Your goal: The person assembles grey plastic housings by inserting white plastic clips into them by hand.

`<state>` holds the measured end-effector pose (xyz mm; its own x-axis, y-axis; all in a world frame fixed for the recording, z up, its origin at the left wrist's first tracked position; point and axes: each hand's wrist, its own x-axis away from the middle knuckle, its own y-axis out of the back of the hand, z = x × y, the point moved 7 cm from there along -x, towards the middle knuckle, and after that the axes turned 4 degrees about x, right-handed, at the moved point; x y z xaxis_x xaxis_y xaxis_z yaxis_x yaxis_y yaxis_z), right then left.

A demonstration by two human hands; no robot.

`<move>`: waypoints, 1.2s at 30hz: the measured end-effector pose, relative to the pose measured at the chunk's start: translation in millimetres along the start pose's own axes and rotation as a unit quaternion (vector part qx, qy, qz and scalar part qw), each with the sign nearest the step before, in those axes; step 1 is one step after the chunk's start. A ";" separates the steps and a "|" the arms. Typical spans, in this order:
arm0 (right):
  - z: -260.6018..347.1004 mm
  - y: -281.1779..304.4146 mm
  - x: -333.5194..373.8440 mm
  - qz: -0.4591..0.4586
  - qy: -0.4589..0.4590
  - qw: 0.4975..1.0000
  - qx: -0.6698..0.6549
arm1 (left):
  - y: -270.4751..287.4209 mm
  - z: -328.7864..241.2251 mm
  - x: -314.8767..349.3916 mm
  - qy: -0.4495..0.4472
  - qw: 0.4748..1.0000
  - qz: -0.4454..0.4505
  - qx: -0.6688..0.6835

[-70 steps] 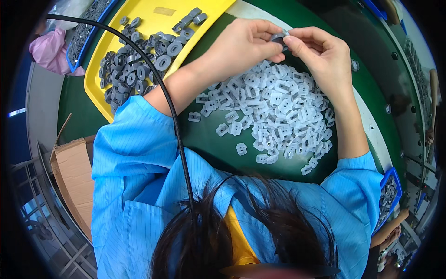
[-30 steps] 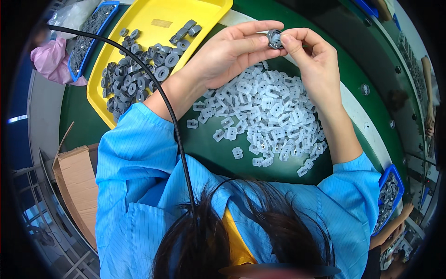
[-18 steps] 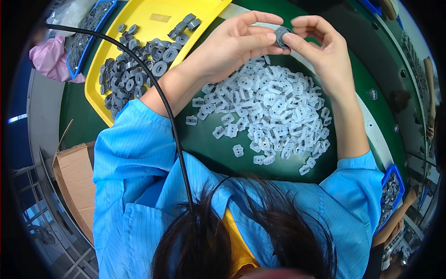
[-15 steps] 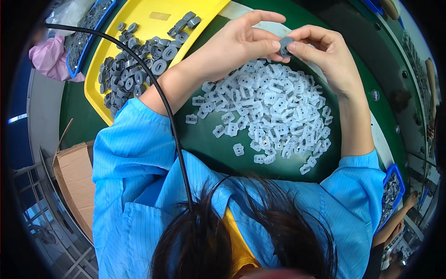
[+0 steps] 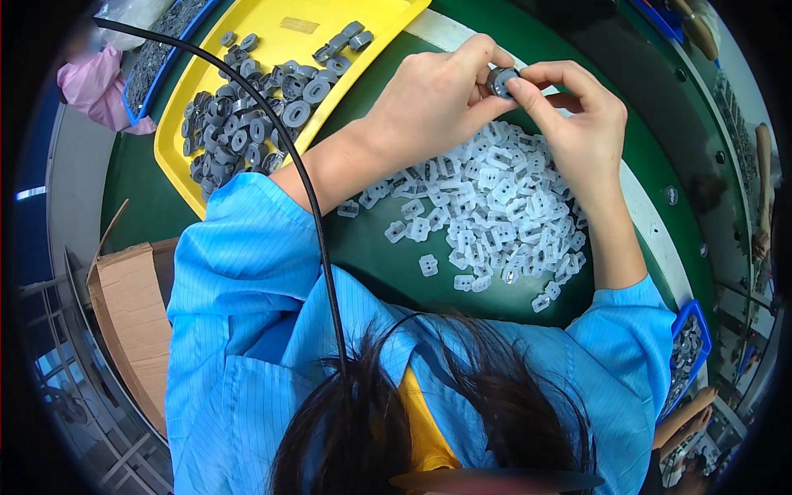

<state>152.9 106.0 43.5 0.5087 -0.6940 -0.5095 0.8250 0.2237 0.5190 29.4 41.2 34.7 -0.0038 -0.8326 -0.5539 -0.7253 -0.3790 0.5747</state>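
Note:
Between the fingertips of both hands sits a round grey plastic part (image 5: 502, 81), above the far edge of a pile of small translucent white plastic pieces (image 5: 503, 198). My left hand (image 5: 450, 91) is closed on its left side, with fingers curled behind it. My right hand (image 5: 577, 115) pinches its right side between thumb and index finger. Fingers hide much of the part. Left of my left forearm, a yellow tray (image 5: 177, 103) holds many similar grey rings (image 5: 239, 136).
The green work surface (image 5: 371, 272) lies under the pile. A black cable (image 5: 280, 136) arcs across the left side. Blue trays of small parts stand at the upper left (image 5: 136, 91) and lower right (image 5: 697, 355). A cardboard box (image 5: 128, 322) is at lower left. Other people's arms (image 5: 689, 417) show at right.
My left fingers, spread half a second ago, have curled in around the grey part. Both hands have shifted slightly, and the part appears turned.

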 end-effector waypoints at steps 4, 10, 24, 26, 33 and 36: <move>16.9 3.4 2.2 -0.056 0.093 0.992 0.068 | 1.4 -3.3 0.3 -0.009 0.999 -0.031 -0.011; -29.0 -14.0 5.2 0.074 -0.223 0.950 -0.205 | 0.2 -4.2 2.6 -0.040 0.998 -0.036 -0.028; -39.4 -20.8 5.4 0.281 -0.266 0.878 -0.282 | -4.0 -8.5 -7.4 -0.102 0.988 0.117 -0.027; -33.8 -23.9 8.3 0.316 -0.231 0.882 -0.263 | -8.9 -9.1 -5.9 -0.143 0.976 0.162 0.022; -20.3 -19.6 0.8 0.208 -0.175 0.929 -0.250 | 1.6 -20.5 -3.2 -0.144 0.984 0.088 -0.058; -27.7 -22.9 3.2 0.251 -0.192 0.900 -0.299 | -0.2 -19.0 -3.0 -0.131 0.989 0.066 -0.024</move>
<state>142.4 117.6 11.0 0.8270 -0.5618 0.0208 0.5577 0.8245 0.0960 42.7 36.2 47.7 -0.2785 -0.7451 -0.6060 -0.6726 -0.2991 0.6769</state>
